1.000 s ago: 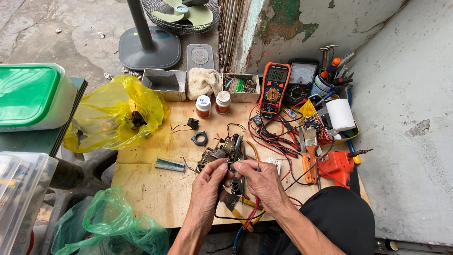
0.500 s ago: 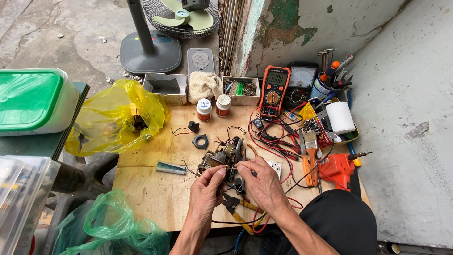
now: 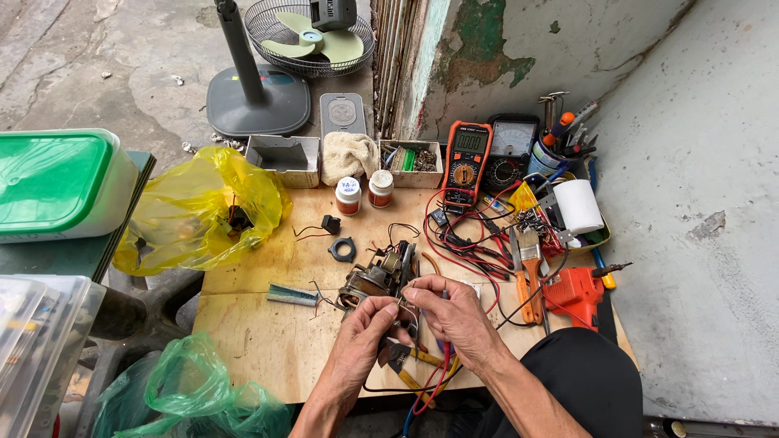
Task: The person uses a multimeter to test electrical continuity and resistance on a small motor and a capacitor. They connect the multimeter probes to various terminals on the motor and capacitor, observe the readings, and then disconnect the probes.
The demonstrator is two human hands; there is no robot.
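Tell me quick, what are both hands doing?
Left hand: closed, fingers pinching thin wires by the small motor.
Right hand: closed, pinching the same wires; whether it also grips anything else cannot be told.

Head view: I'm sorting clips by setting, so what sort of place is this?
Probably an informal outdoor repair spot for small appliances: a wooden board set against a peeling wall, a multimeter with leads, a fan standing on concrete, and a motor at both hands.

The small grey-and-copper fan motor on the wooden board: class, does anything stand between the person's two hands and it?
Nothing visible does. The left hand and right hand meet at the near side of the small grey-and-copper fan motor, fingertips pinching thin wires that come off it. The black ring-shaped part lies beyond the motor, out of the way.
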